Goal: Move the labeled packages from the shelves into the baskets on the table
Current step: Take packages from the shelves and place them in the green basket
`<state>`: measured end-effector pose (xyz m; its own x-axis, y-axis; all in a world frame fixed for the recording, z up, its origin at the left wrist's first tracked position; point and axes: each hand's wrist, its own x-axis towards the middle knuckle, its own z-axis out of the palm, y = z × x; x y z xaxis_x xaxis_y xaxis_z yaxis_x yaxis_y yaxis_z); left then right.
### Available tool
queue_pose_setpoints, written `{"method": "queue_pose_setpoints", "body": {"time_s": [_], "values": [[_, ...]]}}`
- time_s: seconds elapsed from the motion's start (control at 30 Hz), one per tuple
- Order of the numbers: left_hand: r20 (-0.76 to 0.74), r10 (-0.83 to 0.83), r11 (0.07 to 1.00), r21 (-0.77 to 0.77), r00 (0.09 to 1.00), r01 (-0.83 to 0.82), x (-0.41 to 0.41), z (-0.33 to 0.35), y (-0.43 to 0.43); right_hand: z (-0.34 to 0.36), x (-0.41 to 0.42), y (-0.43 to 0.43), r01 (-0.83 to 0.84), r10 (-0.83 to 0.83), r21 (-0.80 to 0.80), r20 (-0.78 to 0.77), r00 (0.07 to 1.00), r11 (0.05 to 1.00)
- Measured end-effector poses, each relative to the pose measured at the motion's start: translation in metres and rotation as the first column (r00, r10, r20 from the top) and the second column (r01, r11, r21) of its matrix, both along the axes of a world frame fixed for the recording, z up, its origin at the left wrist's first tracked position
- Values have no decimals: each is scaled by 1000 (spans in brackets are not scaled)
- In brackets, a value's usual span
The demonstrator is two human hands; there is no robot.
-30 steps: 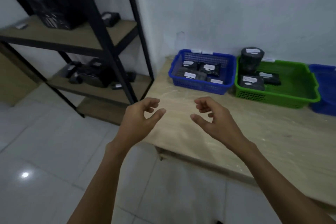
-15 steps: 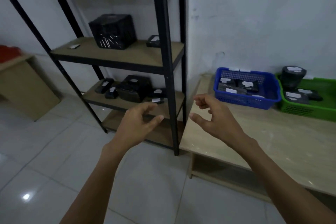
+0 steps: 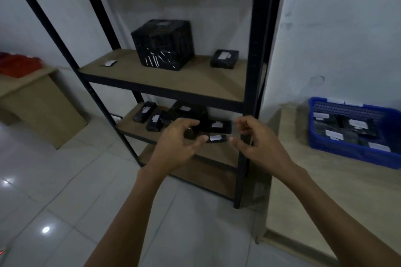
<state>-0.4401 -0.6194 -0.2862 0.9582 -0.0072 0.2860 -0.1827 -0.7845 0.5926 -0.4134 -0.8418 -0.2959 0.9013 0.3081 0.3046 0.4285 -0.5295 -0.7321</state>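
Observation:
A black metal shelving unit (image 3: 252, 54) fills the middle. Its upper shelf carries a large black wrapped box (image 3: 162, 44) and a small black labeled package (image 3: 224, 59). On the lower shelf lie several black labeled packages (image 3: 217, 125). My left hand (image 3: 175, 145) and my right hand (image 3: 258, 140) hover in front of that lower shelf, fingers loosely curled, holding nothing. A small labeled package (image 3: 216, 138) shows between the two hands, untouched. At the right, a blue basket (image 3: 338, 147) on the wooden table (image 3: 314, 201) holds several labeled packages.
A loose white label (image 3: 108, 62) lies on the upper shelf's left part. A low wooden cabinet (image 3: 36, 110) with something red on top stands at the far left. The shelf's front right post (image 3: 245, 158) rises just behind my right hand. White tiled floor lies below.
The view has swung left from the table and come nearer the shelving unit. Both hands, empty throughout, now sit in front of the lower shelf's packages. The green basket has left the view.

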Motion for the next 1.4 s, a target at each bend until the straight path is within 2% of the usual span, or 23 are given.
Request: {"method": "queue_pose_setpoints", "body": {"time_s": [0.17, 0.47, 0.67, 0.73, 0.83, 0.97, 1.07, 1.17, 1.23, 1.33, 1.4], "values": [[2, -80, 996, -36, 997, 80, 78, -4, 34, -4, 54, 43, 66, -66, -5, -8, 998, 998], [-67, -232, 972, 31, 971, 234, 224, -17, 94, -9, 167, 114, 302, -292, 72, -119, 949, 951], [-202, -241, 909, 296, 949, 294, 297, -34, 105, -8, 249, 129, 504, -477, 141, -185, 859, 852], [-236, -253, 886, 334, 938, 323, 314, -39, 106, -11, 274, 129, 540, -519, 122, -164, 839, 833], [-303, -266, 870, 333, 915, 363, 326, -50, 111, -14, 306, 128, 558, -554, -1, -113, 825, 830], [-260, -268, 829, 428, 928, 360, 329, -59, 113, -20, 344, 122, 494, -509, -199, -28, 860, 846], [-243, -271, 828, 435, 931, 354, 331, -62, 114, -25, 362, 120, 485, -535, -432, 5, 845, 761], [-228, -270, 832, 433, 935, 346, 330, -62, 114, -26, 361, 125, 472, -535, -568, 64, 842, 674], [-211, -271, 835, 434, 939, 338, 329, -61, 114, -24, 356, 135, 509, -505, -587, 189, 842, 630], [-180, -274, 838, 437, 945, 326, 329, -61, 113, -13, 351, 150, 555, -489, -404, 262, 832, 727], [-177, -270, 838, 440, 946, 322, 330, -61, 113, -7, 353, 149, 579, -505, -370, 285, 815, 726]]}}
